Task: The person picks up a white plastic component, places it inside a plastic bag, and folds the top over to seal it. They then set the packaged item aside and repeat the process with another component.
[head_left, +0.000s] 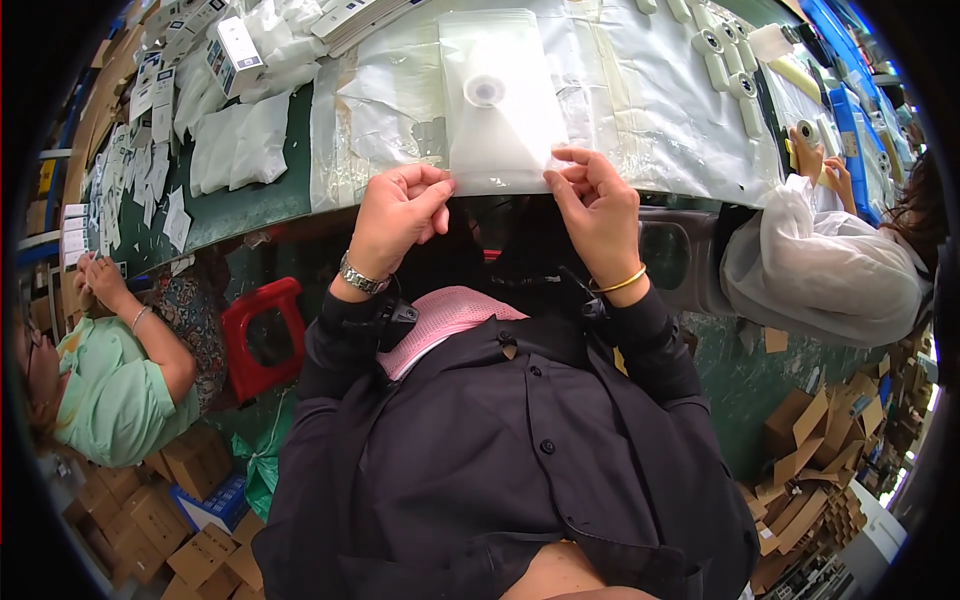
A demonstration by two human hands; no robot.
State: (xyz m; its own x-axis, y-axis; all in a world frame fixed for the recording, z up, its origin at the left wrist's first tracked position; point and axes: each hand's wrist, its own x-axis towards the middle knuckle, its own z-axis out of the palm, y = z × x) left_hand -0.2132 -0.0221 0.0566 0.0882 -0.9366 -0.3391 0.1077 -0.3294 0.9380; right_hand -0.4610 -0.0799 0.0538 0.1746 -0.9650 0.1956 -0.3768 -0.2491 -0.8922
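Note:
A frosted, translucent plastic bag [505, 140] lies flat at the table's front edge, apparently on a stack of similar ones. A white round-headed device [484, 91] with a dark centre shows through or on it; I cannot tell which. My left hand [402, 215] is closed, thumb and forefinger pinching the bag's near left corner. At the near right corner my right hand [602, 208] holds the bag's edge between thumb and fingers, the other fingers curled.
White packets [238, 145] and a small printed box [235, 55] lie on the left. Several white round-headed devices [743, 85] stand at the far right. A person in green [130, 390] works at left, another person's hands [820, 165] at right. A red stool [262, 335] stands below.

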